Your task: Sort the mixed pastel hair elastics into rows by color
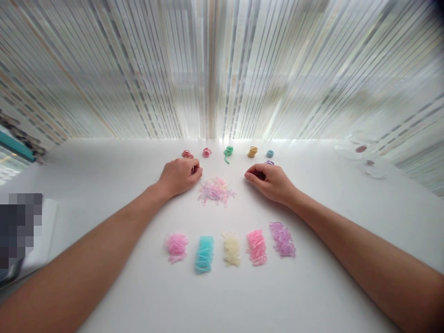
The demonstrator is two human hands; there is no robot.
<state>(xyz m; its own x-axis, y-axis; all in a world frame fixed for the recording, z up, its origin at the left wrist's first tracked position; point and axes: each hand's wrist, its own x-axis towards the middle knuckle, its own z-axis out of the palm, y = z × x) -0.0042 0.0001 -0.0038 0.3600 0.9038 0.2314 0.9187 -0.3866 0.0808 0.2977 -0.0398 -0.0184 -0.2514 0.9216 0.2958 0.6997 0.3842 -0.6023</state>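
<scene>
My left hand [181, 176] rests on the white table [222, 300] with its fingers curled closed, left of a loose pile of mixed pastel rubber bands [215, 191]. On the pile's other side, my right hand [271, 179] is closed, thumb and fingertips together. Whatever either hand may hold is hidden. Nearer to me lie a pale pink band bundle [176, 247], a turquoise one [204, 254], a cream one [231, 249], a bright pink one [256, 247] and a lilac one [282, 239].
Along the back lie small coils: red-brown [187, 153], pink [207, 152], green [228, 151], yellow [252, 151] and blue [270, 153]. A purple coil [269, 162] is partly behind my right hand. Clear round objects [374, 171] stand at right; a striped curtain [215, 69] hangs behind.
</scene>
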